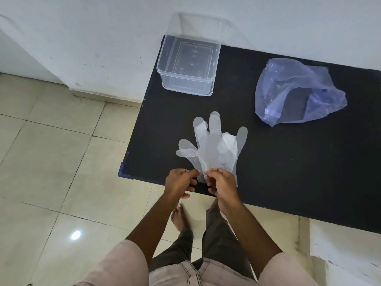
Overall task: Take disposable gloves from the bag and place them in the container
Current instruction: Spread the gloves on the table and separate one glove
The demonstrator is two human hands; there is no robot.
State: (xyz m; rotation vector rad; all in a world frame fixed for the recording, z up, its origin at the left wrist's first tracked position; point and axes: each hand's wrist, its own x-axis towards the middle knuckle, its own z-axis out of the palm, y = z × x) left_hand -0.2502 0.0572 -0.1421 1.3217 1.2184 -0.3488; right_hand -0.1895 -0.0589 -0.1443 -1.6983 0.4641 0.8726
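Observation:
A small stack of clear disposable gloves [214,147] lies flat on the black table [268,162], fingers pointing away from me. My left hand [180,181] and my right hand [221,182] both pinch the cuff end of the gloves at the table's near edge. The clear plastic container [186,79] stands with no lid at the table's far left corner; nothing shows inside it. The bluish plastic bag [296,93] lies crumpled at the far right, apart from both hands.
A white wall runs behind the table. Beige floor tiles [51,162] lie to the left and below. My legs and a bare foot [180,217] stand just in front of the table's near edge.

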